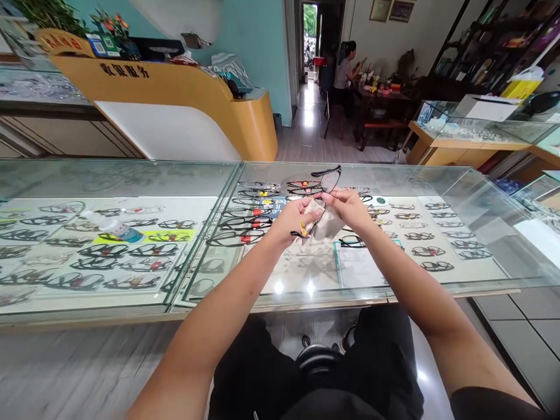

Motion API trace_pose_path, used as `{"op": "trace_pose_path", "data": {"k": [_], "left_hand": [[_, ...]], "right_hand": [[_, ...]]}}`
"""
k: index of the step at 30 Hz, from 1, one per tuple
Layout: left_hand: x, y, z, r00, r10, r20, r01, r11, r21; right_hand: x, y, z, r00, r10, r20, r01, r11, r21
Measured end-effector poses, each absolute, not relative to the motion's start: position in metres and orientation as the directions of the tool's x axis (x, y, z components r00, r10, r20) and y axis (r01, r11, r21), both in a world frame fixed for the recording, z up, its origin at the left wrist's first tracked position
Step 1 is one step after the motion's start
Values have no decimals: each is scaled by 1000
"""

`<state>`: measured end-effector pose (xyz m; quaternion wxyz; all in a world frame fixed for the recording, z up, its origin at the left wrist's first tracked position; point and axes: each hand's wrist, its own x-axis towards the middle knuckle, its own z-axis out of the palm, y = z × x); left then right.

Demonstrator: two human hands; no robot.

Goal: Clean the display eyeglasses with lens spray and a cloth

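Above the glass counter (437, 280), right in the middle, the two hands meet. The left hand (292, 224) has its fingers shut tight on the low, near end of the glasses (328, 179). The right hand (350, 209) has its fingers pinched together on a pale cloth (326, 226), and the cloth is pressed onto the middle of the glasses. The glasses are black. Their long way runs from the left hand up and away to the far right, and the far end sticks out past the right hand. Both hands touch them, and the left hand has the end nearer the body.

There is one pair of glasses in the hands, one cloth and two hands. One small bottle (114, 228) lies on the counter, well off to the left. Under the glass there are rows of other glasses, too many to count. Far back, one person (345, 64) sits at a table.
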<state>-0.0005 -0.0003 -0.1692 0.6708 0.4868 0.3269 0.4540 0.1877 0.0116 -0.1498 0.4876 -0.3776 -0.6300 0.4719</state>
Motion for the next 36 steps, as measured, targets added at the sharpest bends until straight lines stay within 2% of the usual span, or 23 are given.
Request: {"op": "trace_pose_path", "data": {"k": [6,15,20,26,30,33,36], "left_hand": [[0,1,-173,356,935,8,-273,95,957],[9,-5,-168,205,978,44,-264,12,964],[7,-1,-172,294,954,55,-307,40,951],[5,-1,-172,381,922,66,-350,77,934],[8,-3,-173,297,953,55,-343,52,938],[11,-4,-171,211,977,36,-330,37,943],[11,-5,-168,195,979,53,-326,14,945]], "right_hand": [[192,14,-148,-204,952,227,-45,222,-974],[188,13,-151,-215,945,248,-47,244,-969],[191,12,-149,-227,937,265,-43,262,-964],[188,11,-149,-128,968,217,-155,197,-968],[181,10,-152,-122,979,164,-201,138,-970],[178,10,-154,-168,971,171,-197,136,-971],[178,9,-154,-190,966,177,-205,137,-969]]}}
